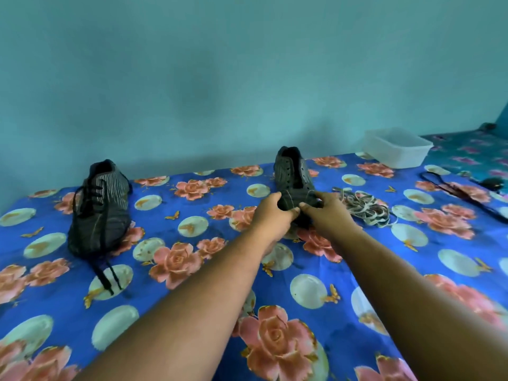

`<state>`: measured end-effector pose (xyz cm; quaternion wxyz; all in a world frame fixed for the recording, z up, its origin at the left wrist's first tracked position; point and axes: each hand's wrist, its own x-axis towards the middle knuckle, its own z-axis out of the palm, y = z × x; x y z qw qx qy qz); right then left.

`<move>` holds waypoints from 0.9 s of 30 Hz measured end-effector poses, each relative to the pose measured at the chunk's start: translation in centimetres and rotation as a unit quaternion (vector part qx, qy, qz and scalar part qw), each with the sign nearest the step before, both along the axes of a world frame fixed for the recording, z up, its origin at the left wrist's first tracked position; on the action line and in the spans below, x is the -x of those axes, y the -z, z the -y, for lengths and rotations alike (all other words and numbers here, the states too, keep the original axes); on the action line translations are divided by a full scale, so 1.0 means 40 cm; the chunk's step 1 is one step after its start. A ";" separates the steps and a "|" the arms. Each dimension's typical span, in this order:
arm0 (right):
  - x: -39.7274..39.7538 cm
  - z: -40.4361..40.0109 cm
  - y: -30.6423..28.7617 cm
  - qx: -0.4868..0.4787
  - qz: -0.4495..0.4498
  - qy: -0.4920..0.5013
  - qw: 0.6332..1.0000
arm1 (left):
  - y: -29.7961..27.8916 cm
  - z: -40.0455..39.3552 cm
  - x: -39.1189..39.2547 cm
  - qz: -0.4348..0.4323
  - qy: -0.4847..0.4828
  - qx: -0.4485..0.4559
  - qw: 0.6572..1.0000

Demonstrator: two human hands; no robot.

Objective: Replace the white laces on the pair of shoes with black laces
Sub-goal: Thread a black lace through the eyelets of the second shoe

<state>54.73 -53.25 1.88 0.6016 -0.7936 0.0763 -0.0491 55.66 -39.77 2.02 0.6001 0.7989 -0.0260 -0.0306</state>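
Two dark knit shoes stand on the floral blue cloth. The left shoe is threaded with a black lace whose ends trail toward me. The right shoe has bare eyelets and no lace in it. My left hand grips its toe from the left, and my right hand grips the toe from the right. A heap of white laces lies just right of that shoe. A loose black lace stretches across the cloth at the far right.
A white plastic tub sits at the back right near the teal wall. A small dark object lies by the loose black lace. The cloth-covered surface ends at the wall behind the shoes.
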 end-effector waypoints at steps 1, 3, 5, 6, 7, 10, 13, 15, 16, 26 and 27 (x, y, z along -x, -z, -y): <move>0.010 -0.007 0.000 -0.014 -0.003 -0.005 1.000 | 0.003 -0.003 0.002 0.006 -0.001 0.001 1.000; 0.024 -0.018 0.007 -0.037 -0.010 -0.006 0.999 | 0.002 -0.018 0.025 0.010 -0.003 0.010 1.000; 0.045 -0.026 0.003 -0.024 0.002 -0.011 1.000 | 0.005 -0.042 0.059 0.017 -0.010 0.027 0.999; 0.068 -0.035 -0.002 -0.005 0.013 -0.015 1.000 | 0.003 -0.058 0.084 0.027 -0.013 0.028 0.999; 0.093 -0.045 -0.006 0.004 0.027 -0.025 0.999 | 0.005 -0.074 0.111 0.043 -0.015 0.025 0.999; 0.196 -0.085 -0.003 -0.021 0.042 -0.054 0.997 | 0.000 -0.126 0.232 0.086 -0.039 -0.026 0.995; 0.294 -0.120 0.030 -0.016 0.060 -0.075 0.995 | 0.024 -0.183 0.358 0.062 -0.061 -0.028 0.996; 0.355 -0.136 0.044 -0.006 0.059 -0.092 0.994 | 0.050 -0.215 0.418 0.043 -0.063 -0.045 0.996; 0.386 -0.146 0.049 0.000 0.051 -0.095 0.994 | 0.058 -0.230 0.449 0.038 -0.068 -0.058 0.995; 0.490 -0.178 0.046 0.047 0.026 -0.099 0.994 | 0.070 -0.257 0.548 0.062 -0.112 -0.113 0.985; 0.489 -0.167 0.044 0.079 0.028 -0.091 0.992 | 0.062 -0.251 0.548 0.078 -0.117 -0.120 0.983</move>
